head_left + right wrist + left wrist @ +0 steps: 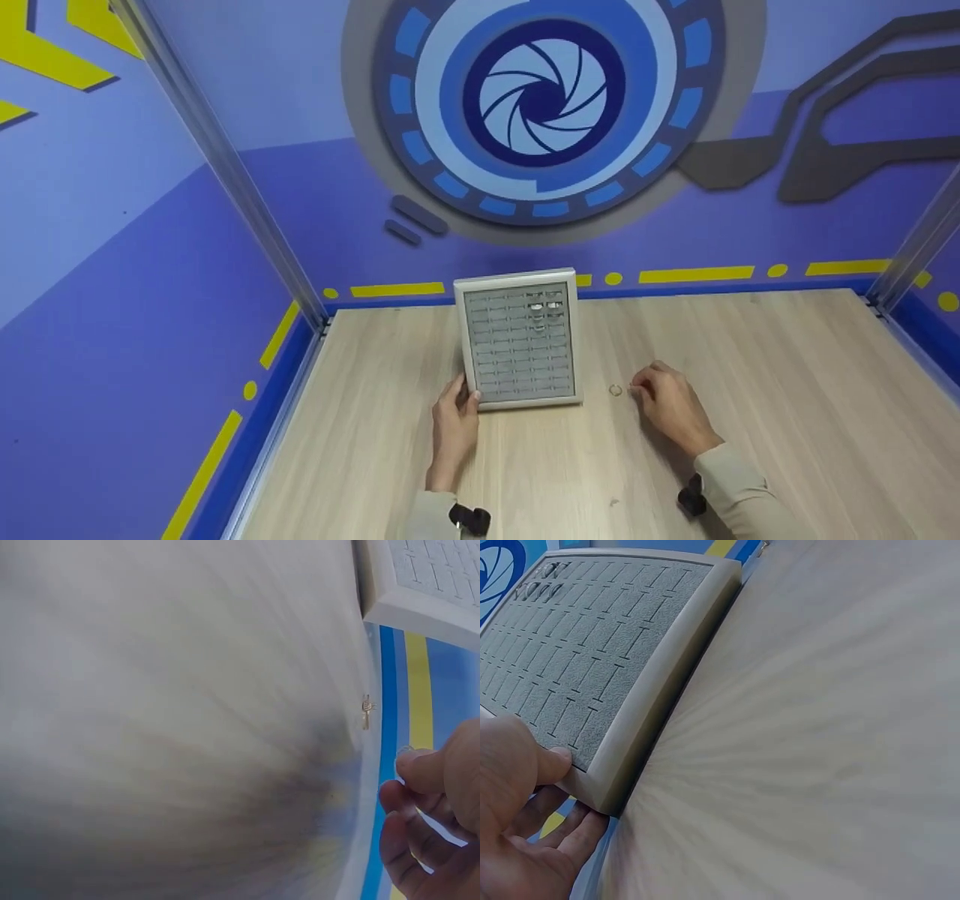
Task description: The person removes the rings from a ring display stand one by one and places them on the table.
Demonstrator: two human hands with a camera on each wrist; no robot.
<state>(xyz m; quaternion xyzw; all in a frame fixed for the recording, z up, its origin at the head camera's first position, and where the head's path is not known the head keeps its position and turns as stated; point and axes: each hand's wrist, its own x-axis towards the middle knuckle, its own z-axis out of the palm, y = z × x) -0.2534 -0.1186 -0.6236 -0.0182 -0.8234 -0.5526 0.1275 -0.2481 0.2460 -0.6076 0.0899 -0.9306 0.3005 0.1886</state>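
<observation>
A white-framed ring display board [521, 345] with a grey slotted pad stands propped up on the table. Several silver rings [545, 306] sit in slots near its upper right. My left hand [455, 424] grips the lower left corner, thumb [559, 757] on the front and the other fingers behind the frame. To the right of the board, a gold-coloured open ring [615, 390] lies on the wood. Close beside it, my right hand [670, 405] pinches a small, thin shiny ring [405, 750] at the thumb tip; the fingers hide part of it.
The wooden table [360, 450] meets a blue printed wall [315, 195] behind and at the left. Metal posts [225, 165] rise at the table's back corners. Both wrists carry black camera straps [691, 496].
</observation>
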